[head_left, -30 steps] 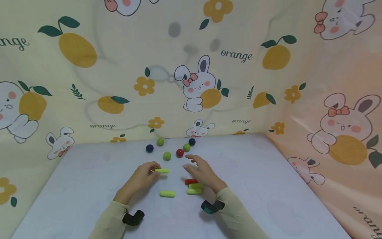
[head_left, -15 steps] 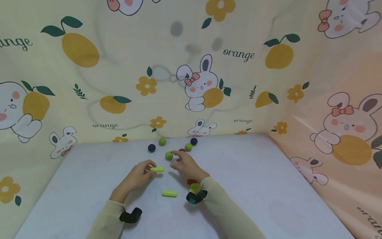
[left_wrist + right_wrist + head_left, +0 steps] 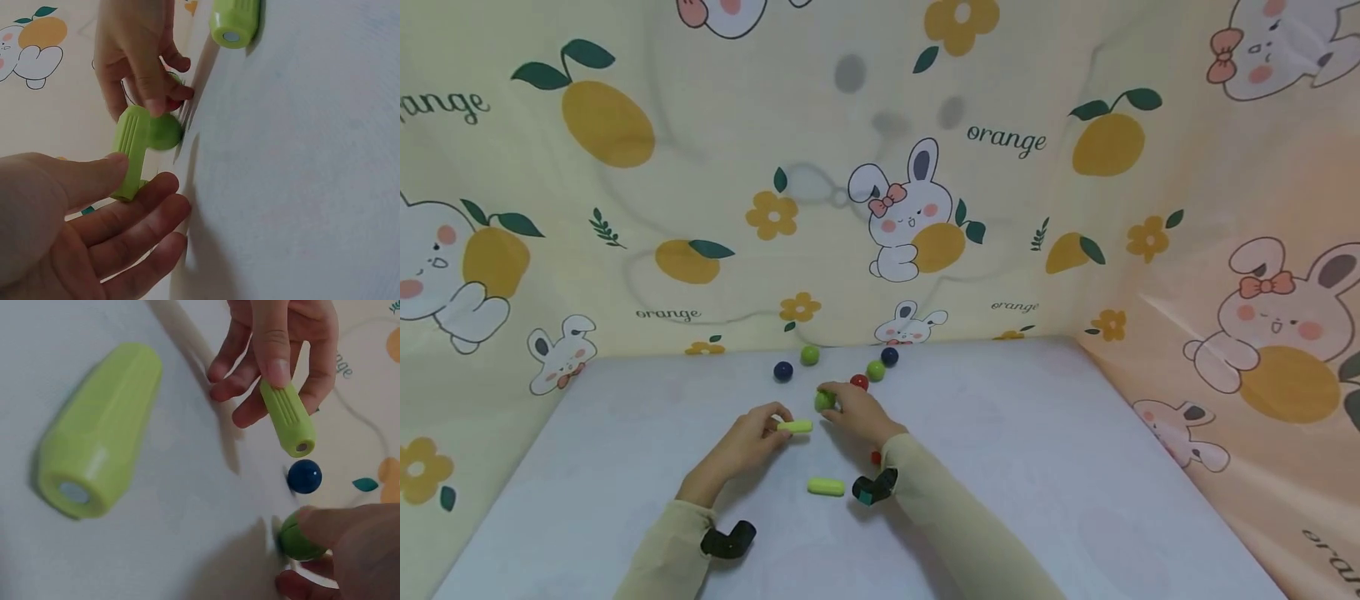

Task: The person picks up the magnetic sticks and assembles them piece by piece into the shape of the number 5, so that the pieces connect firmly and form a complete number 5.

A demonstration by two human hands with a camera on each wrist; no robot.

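Thumb and forefinger of my left hand (image 3: 751, 443) pinch a light green toy rod (image 3: 796, 427) above the table. Its far end shows a small metal disc (image 3: 302, 447) in the right wrist view. Just to the right, my right hand (image 3: 859, 418) grips a green ball (image 3: 823, 402) between thumb and fingers. In the left wrist view, that green ball (image 3: 165, 132) appears behind the held rod, and I cannot tell whether they touch. A second green rod (image 3: 826, 487) lies on the table nearer to me.
Toward the back stand a red ball (image 3: 859, 382), two dark blue balls (image 3: 783, 372) and two more green balls (image 3: 810, 356). A red piece (image 3: 876, 458) shows partly beneath the right forearm. A patterned cloth (image 3: 737, 167) rises behind the white table (image 3: 1037, 467).
My right hand has moved left, from beside the red ball to the green ball, and has taken hold of it. The left hand, still holding its rod, has shifted slightly left.
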